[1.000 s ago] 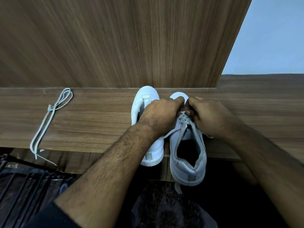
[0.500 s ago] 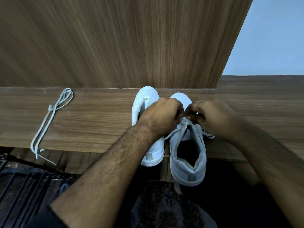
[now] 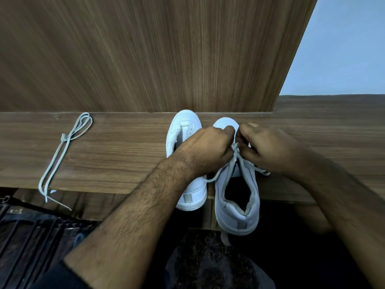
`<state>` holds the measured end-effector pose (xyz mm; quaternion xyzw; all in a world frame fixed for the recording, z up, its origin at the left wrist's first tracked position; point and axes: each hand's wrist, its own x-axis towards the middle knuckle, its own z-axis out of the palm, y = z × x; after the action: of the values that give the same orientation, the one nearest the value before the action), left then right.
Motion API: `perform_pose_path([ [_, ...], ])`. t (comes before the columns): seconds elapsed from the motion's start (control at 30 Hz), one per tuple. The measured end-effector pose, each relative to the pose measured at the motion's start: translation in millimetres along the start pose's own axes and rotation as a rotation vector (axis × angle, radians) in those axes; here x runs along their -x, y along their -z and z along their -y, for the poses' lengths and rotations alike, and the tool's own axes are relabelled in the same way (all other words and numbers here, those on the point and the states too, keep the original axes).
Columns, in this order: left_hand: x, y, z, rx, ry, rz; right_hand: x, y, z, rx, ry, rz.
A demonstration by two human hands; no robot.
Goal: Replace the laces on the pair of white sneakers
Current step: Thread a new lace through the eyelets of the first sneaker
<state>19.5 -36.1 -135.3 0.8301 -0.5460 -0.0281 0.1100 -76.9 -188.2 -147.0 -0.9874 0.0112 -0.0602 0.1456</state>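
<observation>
Here, white right sneaker point(image 3: 237, 197) half-laced; left hand point(image 3: 205, 150), right hand point(image 3: 268, 151) grip pinching lace point(image 3: 234, 163).

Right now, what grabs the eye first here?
Both hands meet at the centre: the left hand and right hand pinch the lace over the right sneaker, whose heel hangs off the wooden shelf. The left sneaker stands beside it, and a spare lace, knotted, lies far left.
</observation>
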Motion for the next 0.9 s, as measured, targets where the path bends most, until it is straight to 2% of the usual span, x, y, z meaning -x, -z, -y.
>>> perform_pose_path([
  [0.17, 3.4, -1.9, 9.7, 0.196, 0.080, -0.019, 3.9, 0.8, -8.4, -0.132, -0.075, -0.021],
  [0.3, 8.7, 2.5, 13.6, 0.282, 0.110, 0.021, 10.7, 1.2, -13.5, -0.266, -0.105, 0.027],
  [0.47, 10.5, 2.3, 5.4, 0.180, 0.110, 0.030, 9.3, -0.4, -11.7, -0.238, -0.099, 0.023],
  [0.57, 9.3, 4.2, -1.7, 0.052, 0.072, 0.010, 8.1, 1.0, -10.5, -0.142, 0.002, 0.016],
  [0.67, 8.8, 5.0, -3.5, -0.012, 0.040, 0.000, 9.4, 4.2, -9.6, -0.152, 0.045, -0.005],
  [0.9, 10.8, -2.6, -2.9, 0.098, 0.014, 0.024, 7.6, 1.0, -8.7, -0.177, 0.088, -0.031],
])
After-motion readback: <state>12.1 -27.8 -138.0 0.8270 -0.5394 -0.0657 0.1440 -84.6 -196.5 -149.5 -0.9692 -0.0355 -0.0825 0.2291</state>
